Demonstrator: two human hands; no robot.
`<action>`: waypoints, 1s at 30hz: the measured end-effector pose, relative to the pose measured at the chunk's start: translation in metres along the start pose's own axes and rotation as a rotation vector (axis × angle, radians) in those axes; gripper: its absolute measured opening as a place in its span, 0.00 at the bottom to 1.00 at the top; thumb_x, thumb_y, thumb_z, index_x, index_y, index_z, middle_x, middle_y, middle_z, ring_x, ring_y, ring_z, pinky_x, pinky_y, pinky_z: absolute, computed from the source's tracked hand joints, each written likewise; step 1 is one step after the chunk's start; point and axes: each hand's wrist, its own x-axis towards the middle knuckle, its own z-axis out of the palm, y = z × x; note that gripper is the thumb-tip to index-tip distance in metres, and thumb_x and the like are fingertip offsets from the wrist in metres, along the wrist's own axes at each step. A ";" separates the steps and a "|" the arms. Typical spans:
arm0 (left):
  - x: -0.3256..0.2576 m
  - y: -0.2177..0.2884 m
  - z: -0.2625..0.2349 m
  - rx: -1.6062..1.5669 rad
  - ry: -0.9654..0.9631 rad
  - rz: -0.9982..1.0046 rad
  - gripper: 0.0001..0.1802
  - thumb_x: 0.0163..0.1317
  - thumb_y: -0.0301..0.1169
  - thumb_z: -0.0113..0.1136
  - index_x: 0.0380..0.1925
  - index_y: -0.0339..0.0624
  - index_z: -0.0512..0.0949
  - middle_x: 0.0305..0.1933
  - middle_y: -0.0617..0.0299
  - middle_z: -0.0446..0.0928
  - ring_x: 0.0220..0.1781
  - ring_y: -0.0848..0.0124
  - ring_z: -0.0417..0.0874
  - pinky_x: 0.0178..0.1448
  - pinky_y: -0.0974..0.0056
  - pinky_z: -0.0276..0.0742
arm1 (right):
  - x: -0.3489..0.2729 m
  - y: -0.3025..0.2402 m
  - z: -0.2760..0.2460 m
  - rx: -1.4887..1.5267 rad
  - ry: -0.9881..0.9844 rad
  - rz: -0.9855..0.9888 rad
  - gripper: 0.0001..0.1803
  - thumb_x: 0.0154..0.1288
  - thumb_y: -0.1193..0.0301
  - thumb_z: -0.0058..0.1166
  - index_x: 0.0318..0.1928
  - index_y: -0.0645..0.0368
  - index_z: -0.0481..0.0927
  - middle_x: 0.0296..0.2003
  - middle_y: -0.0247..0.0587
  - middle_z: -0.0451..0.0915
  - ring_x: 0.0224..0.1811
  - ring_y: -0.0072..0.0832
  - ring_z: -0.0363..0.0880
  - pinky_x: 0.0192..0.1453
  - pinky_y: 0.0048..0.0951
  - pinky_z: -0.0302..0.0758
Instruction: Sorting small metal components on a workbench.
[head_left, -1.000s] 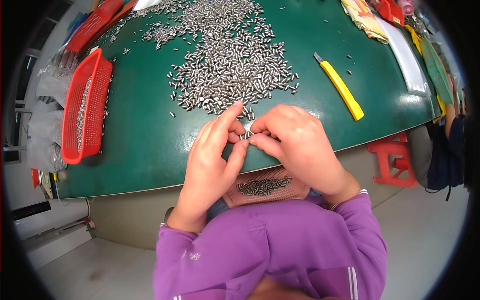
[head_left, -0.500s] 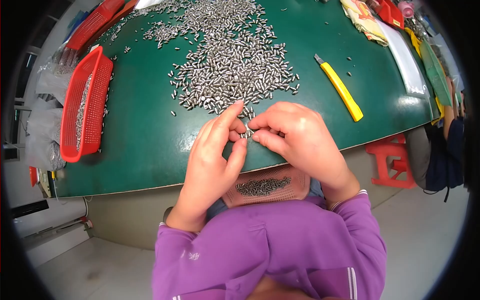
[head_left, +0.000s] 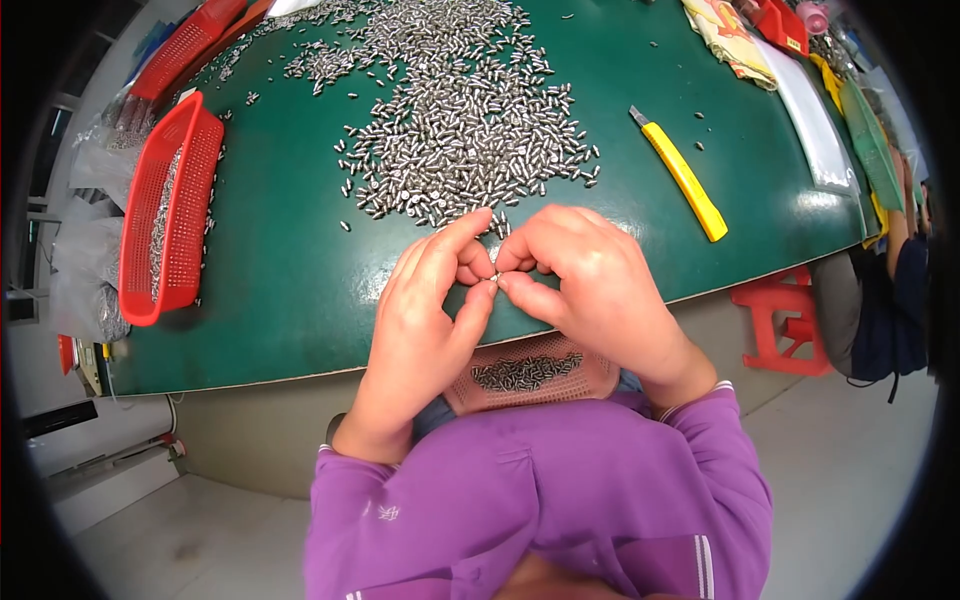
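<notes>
A big pile of small silver bullet-shaped metal pins [head_left: 470, 130] spreads over the green table [head_left: 290, 260]. At the pile's near end, my left hand [head_left: 425, 285] and my right hand [head_left: 590, 262] meet fingertip to fingertip. Between their pinched thumbs and fingers a tiny bit of a metal pin [head_left: 495, 278] shows; the fingers cover most of it. A few loose pins lie just beyond the fingertips. Below the table edge, a pink mesh basket [head_left: 545, 398] on my lap holds many more pins.
On the left stands a red perforated basket [head_left: 195, 200] with pins, beside clear plastic bags [head_left: 95, 255]. A yellow utility knife [head_left: 685, 180] lies to the right of the pile. Farther right are a cloth [head_left: 728, 42] and a red stool [head_left: 785, 320] below the table.
The pins that lay between my fingertips are no longer visible there, apart from the one pinched. My right fingertips have shifted slightly left and closed in on my left ones.
</notes>
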 end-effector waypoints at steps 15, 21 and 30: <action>0.001 0.002 -0.003 0.002 -0.040 0.027 0.36 0.53 0.15 0.63 0.66 0.38 0.72 0.38 0.59 0.79 0.41 0.63 0.80 0.49 0.58 0.79 | -0.003 0.002 0.000 -0.003 -0.016 -0.059 0.09 0.56 0.73 0.67 0.36 0.56 0.79 0.34 0.39 0.78 0.37 0.42 0.78 0.42 0.42 0.75; 0.000 0.001 -0.001 0.007 -0.040 0.029 0.38 0.52 0.15 0.62 0.68 0.38 0.71 0.39 0.59 0.78 0.40 0.63 0.79 0.49 0.58 0.79 | -0.004 0.003 0.002 -0.021 -0.013 -0.067 0.10 0.56 0.72 0.68 0.36 0.56 0.79 0.33 0.38 0.76 0.37 0.41 0.78 0.42 0.42 0.75; 0.000 0.002 -0.001 0.020 -0.044 0.026 0.39 0.52 0.14 0.61 0.69 0.38 0.70 0.39 0.59 0.78 0.41 0.63 0.79 0.49 0.58 0.79 | -0.002 0.003 0.000 -0.007 -0.018 -0.083 0.11 0.56 0.70 0.69 0.36 0.56 0.79 0.33 0.38 0.77 0.37 0.41 0.78 0.42 0.42 0.75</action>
